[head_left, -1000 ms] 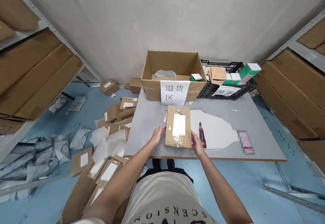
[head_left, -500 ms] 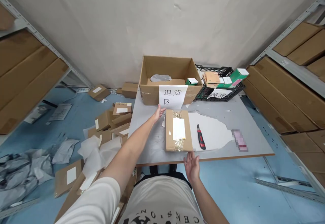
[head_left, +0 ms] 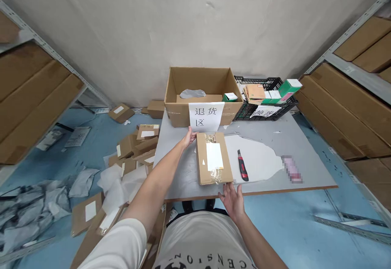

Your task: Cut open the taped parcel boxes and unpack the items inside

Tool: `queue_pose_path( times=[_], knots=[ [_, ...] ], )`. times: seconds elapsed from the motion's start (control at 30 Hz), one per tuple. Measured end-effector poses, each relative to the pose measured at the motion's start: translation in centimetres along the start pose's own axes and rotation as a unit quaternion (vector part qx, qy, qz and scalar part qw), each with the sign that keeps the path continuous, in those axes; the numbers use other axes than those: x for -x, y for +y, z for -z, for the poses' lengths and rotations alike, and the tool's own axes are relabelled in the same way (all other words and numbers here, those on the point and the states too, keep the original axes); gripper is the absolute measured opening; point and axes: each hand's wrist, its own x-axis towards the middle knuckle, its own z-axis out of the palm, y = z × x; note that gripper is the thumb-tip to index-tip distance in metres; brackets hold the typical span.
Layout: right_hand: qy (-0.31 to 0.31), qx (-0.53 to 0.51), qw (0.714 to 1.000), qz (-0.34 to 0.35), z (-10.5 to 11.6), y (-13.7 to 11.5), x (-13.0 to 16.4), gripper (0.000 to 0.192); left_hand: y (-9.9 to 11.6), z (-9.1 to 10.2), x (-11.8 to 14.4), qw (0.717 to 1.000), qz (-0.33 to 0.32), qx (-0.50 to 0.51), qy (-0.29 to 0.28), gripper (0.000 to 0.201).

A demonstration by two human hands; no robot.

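A taped cardboard box [head_left: 226, 161] with a blank-looking white label [head_left: 215, 156] lies label side up, close to the table's front edge. My left hand [head_left: 189, 137] is at its far left corner, the fingertips partly hidden behind it. At the near right corner, my right hand [head_left: 233, 200] has its palm turned up, fingertips against the lower edge and thumb apart. The box sits held between the two hands. Just right of it, a red and black utility knife [head_left: 242, 165] rests on a white sheet [head_left: 262, 159].
Behind stands an open carton [head_left: 177, 114] with a paper sign; a black crate [head_left: 241, 116] of small boxes is beside it. Parcels [head_left: 126, 145] and grey bags [head_left: 33, 210] litter the floor at left. Shelves of cartons [head_left: 339, 110] flank both sides. A pixelated pink patch [head_left: 292, 169] is at right.
The box has turned slightly between my hands, its far end shifting a little left. Both hands stay at their corners. The camera view has shifted slightly.
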Motion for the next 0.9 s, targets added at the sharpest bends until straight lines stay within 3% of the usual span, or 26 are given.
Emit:
queue_pose_path(
  times=[0.17, 0.33, 0.53, 0.73, 0.9],
  knots=[
    [-0.035, 0.015, 0.999, -0.028, -0.6, -5.1, -2.5, 0.065, -0.5, 1.6, 3.3, 0.998, -0.037, -0.001, 0.042, 0.087],
    [-0.081, 0.121, 0.987, -0.071, -2.6, -11.6, -6.8, 0.067, -2.7, 2.6, 7.6, 0.993, -0.063, 0.028, 0.099, 0.081],
    [-0.123, 0.271, 0.946, -0.131, -6.2, -17.5, -11.6, 0.077, -6.5, 1.1, 12.8, 0.98, -0.096, 0.067, 0.162, 0.081],
    [-0.111, 0.368, 0.906, -0.177, -7.8, -18.9, -15.1, 0.084, -10.5, -2.3, 16.2, 0.976, -0.105, 0.074, 0.173, 0.078],
    [-0.12, 0.38, 0.898, -0.187, -8.1, -18.2, -16.5, 0.083, -12.5, -2.5, 16.5, 0.979, -0.059, 0.08, 0.181, 0.081]
  ],
)
